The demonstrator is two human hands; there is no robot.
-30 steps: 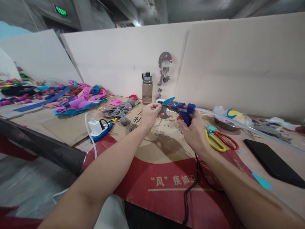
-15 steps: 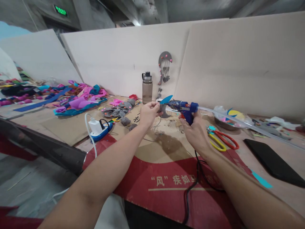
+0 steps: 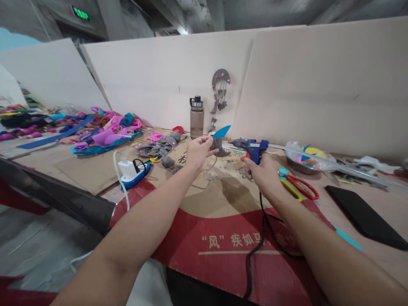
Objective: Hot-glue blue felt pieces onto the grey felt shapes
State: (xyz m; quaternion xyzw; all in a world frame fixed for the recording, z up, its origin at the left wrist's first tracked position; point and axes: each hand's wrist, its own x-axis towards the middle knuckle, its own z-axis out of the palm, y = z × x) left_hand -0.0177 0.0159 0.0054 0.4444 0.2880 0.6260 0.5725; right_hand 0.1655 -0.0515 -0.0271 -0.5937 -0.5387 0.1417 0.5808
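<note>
My left hand (image 3: 200,152) pinches a grey felt crescent (image 3: 224,148) near the middle of the bench. A pointed blue piece (image 3: 222,132) sticks up at the crescent's top edge; whether it is joined there is hidden by my fingers. Grey yarn (image 3: 208,176) trails below onto the cardboard. My right hand (image 3: 263,172) is wrapped round the handle of a blue glue gun (image 3: 255,151). Its nozzle points left, a short gap from the crescent. A long clear glue stick (image 3: 321,160) runs out of its back, and a black cord (image 3: 250,272) hangs below.
Red-and-yellow scissors (image 3: 301,187) and a black phone (image 3: 363,214) lie at right. A bottle (image 3: 196,119) stands behind, beside a hanging grey crescent ornament (image 3: 220,87). A blue power strip (image 3: 135,176), yarn balls (image 3: 167,161) and felt scraps (image 3: 108,131) are at left.
My right hand has drawn the glue gun back and slightly down, away from the crescent. The crescent shows more fully; my left hand has barely moved.
</note>
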